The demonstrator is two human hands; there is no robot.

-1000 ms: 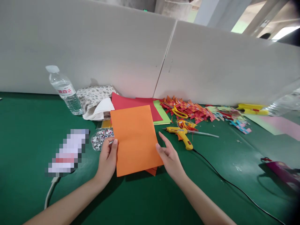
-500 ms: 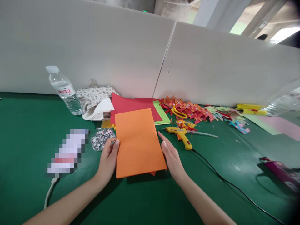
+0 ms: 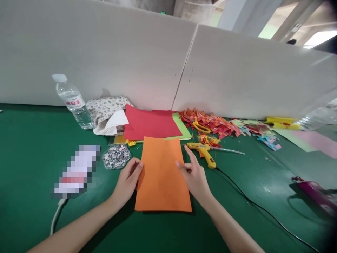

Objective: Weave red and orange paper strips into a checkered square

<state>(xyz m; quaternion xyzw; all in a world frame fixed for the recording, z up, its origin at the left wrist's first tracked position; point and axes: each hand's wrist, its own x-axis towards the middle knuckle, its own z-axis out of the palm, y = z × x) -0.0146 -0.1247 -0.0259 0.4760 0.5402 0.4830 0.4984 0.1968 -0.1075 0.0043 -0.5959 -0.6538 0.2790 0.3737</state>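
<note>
Several sheets of orange paper (image 3: 163, 179) stand in a squared stack in front of me, low over the green table, their lower edges lined up. My left hand (image 3: 130, 175) grips the left edge, thumb on the front face and fingers curled behind. At the right edge, my right hand (image 3: 196, 175) pinches the stack with its thumb on the front, index finger stretched up along the side. Whether the bottom of the stack rests on the table, I cannot tell.
Behind the stack lie red paper (image 3: 150, 123) and green paper (image 3: 184, 131). A yellow glue gun (image 3: 204, 151) with a black cord, scissors (image 3: 201, 126) and woven paper pieces (image 3: 210, 121) are right. Left are a bag of googly eyes (image 3: 116, 157), a phone (image 3: 77, 170) and a water bottle (image 3: 73, 102).
The orange stack has moved right and lower, turned straighter, and its stray sheet now lines up. My right hand has closed from flat fingers to a pinch on the edge.
</note>
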